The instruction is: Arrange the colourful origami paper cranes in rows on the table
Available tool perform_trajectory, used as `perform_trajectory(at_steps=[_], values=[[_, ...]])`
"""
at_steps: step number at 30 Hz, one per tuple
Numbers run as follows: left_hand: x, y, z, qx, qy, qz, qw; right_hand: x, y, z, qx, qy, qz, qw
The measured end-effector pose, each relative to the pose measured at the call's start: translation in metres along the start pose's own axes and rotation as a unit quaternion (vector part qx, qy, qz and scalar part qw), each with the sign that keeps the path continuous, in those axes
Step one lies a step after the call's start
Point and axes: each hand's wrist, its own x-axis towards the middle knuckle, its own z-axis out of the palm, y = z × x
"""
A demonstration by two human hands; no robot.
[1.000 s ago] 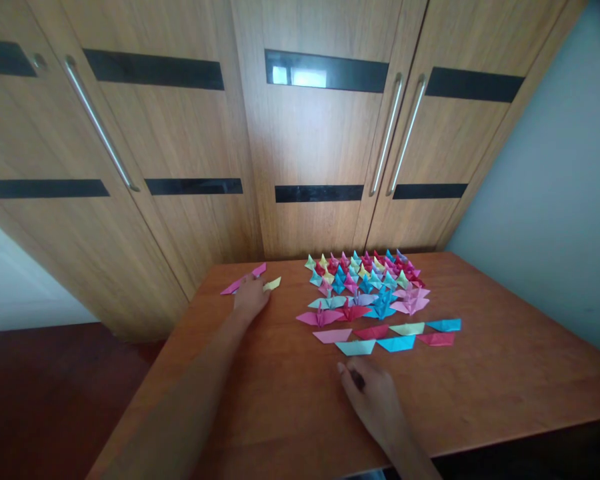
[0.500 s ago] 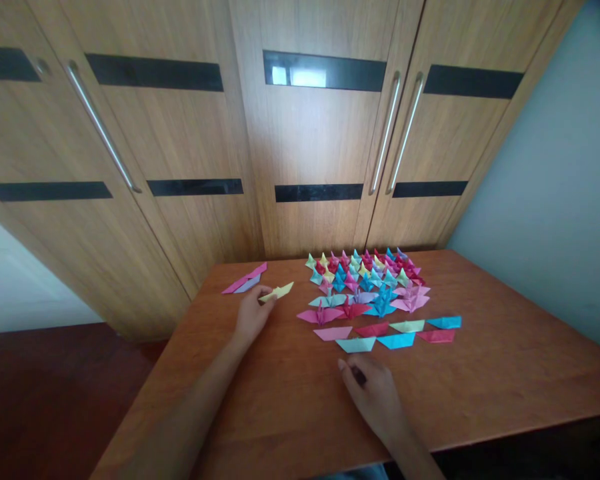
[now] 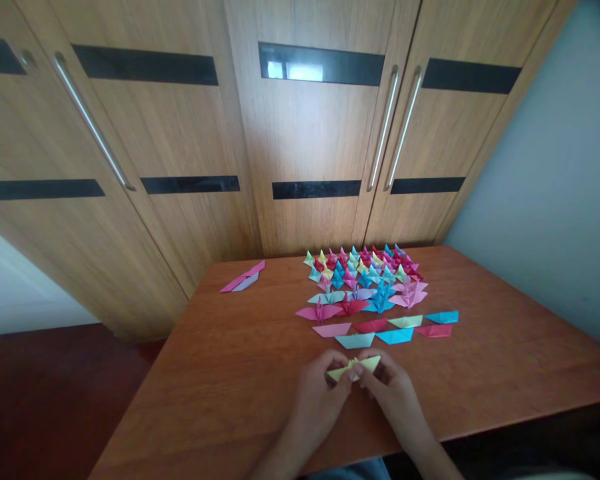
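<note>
A pale yellow folded paper piece (image 3: pixel 370 363) is pinched between both hands above the front part of the table. My left hand (image 3: pixel 323 393) is closed on its left side, and my right hand (image 3: pixel 393 393) grips it from the right, the thumbs almost meeting at the middle. Just beyond my fingers lie flat folded paper pieces in two rows, among them a mint one (image 3: pixel 355 341), a blue one (image 3: pixel 395 336) and a red one (image 3: pixel 434 331). The fingertips behind the yellow paper are partly hidden.
Behind the flat pieces stand many origami cranes, a magenta one (image 3: pixel 319 312) and a blue one (image 3: pixel 381 300) among them. A pink folded strip (image 3: pixel 243 277) and a lilac one (image 3: pixel 246 283) lie at the table's (image 3: pixel 190 380) back left. A wooden wardrobe (image 3: pixel 310 133) rises behind.
My left hand has brought the yellow folded paper from the table's left side to the front middle. My right hand, closed before, now grips it too.
</note>
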Motion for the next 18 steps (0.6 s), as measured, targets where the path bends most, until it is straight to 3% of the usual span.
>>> perform_trajectory(at_steps=[9,13,16,18], values=[[0.001,-0.006,-0.005,0.117,0.003,-0.012,0.993,-0.003,0.008,-0.017,-0.181,0.021,-0.027,0.983],[0.000,-0.003,-0.009,0.207,0.018,0.042,0.977,0.002,0.008,-0.015,-0.294,0.057,-0.072,0.951],[-0.007,-0.003,-0.008,0.289,0.045,0.097,0.951,0.007,0.007,-0.011,-0.367,0.062,-0.102,0.922],[-0.015,-0.004,-0.005,0.336,0.033,0.124,0.933,0.009,0.007,-0.007,-0.409,0.068,-0.118,0.902]])
